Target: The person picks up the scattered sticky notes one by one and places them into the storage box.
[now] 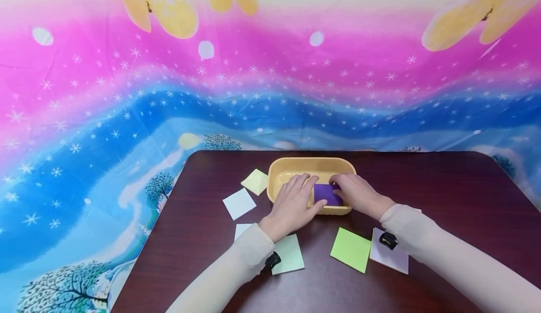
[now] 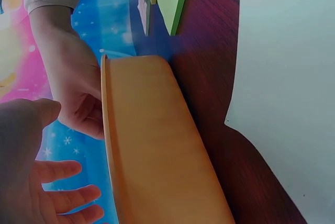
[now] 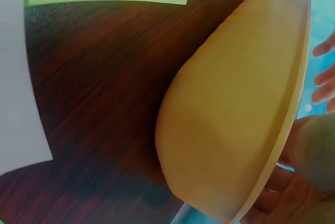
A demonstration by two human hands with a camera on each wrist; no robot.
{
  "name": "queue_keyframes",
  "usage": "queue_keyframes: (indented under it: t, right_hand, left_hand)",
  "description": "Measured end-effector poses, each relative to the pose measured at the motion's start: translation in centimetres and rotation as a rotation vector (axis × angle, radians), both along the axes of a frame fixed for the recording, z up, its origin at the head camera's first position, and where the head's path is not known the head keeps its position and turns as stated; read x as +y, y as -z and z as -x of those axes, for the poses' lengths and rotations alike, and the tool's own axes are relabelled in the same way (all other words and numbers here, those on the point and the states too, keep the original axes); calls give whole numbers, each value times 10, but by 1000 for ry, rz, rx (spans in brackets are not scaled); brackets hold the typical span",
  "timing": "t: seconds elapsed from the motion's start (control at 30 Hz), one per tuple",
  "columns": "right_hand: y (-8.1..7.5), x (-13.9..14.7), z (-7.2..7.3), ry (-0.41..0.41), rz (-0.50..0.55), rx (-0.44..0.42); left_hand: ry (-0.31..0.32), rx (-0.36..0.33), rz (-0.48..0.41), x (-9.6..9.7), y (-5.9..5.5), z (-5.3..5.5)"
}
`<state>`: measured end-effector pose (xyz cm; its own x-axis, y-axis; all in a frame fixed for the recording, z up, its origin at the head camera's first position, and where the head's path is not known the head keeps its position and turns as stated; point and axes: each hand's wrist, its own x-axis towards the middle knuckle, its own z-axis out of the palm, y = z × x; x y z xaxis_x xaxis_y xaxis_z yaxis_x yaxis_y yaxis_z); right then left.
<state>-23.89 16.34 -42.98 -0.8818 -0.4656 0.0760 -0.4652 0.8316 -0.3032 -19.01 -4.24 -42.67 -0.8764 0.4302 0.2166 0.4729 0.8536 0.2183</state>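
Note:
A yellow plastic basin (image 1: pixel 310 163) stands toward the far side of the table. Inside it, at the near right, is a purple pad of sticky notes (image 1: pixel 325 194). My right hand (image 1: pixel 359 193) reaches over the basin's right rim and pinches the purple pad at its right edge, fingers curled. My left hand (image 1: pixel 293 205) is over the left part of the basin, its fingers spread and nearly straight, the thumb close to the purple pad's lower left. In the right wrist view the basin wall (image 3: pixel 230 93) hides the right fingertips and the purple pad.
Left of the basin lie a pale yellow pad (image 1: pixel 255 182) and a white pad (image 1: pixel 239 204). A mint pad (image 1: pixel 290 252) and another white one (image 1: pixel 242 230) lie partly under the left forearm. Bright green (image 1: pixel 351 249) and lilac (image 1: pixel 389 259) pads sit near the right forearm. Behind hangs a patterned cloth (image 1: pixel 270 78).

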Motion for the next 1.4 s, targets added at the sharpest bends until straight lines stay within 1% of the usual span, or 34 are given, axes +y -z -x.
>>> queue_keyframes:
  t: [0.1,0.3,0.53,0.67,0.93,1.0,1.2,1.4]
  right_hand:
    - [1,-1,1,-4,-6,0]
    - [4,-1,2,14,4,-7]
    - [5,-3,2,19,17,-30]
    - [4,-2,1,24,14,-26]
    - [4,-2,0,-1,35,-6]
    - [4,-3,0,4,37,-5]
    - [0,-5,-3,17,44,-9]
    - [-7,-9,-9,19,63,-15]
  left_hand:
    - [1,7,6,0,0,0]
    - [1,20,18,-1,1,0]
    - [-2,1,19,-1,2,0]
    - [-2,0,19,0,1,0]
    - [-4,-4,27,0,2,1]
    - [-3,-3,30,0,2,1]
    - [-1,5,35,0,3,2]
    - [3,-7,25,-1,5,1]
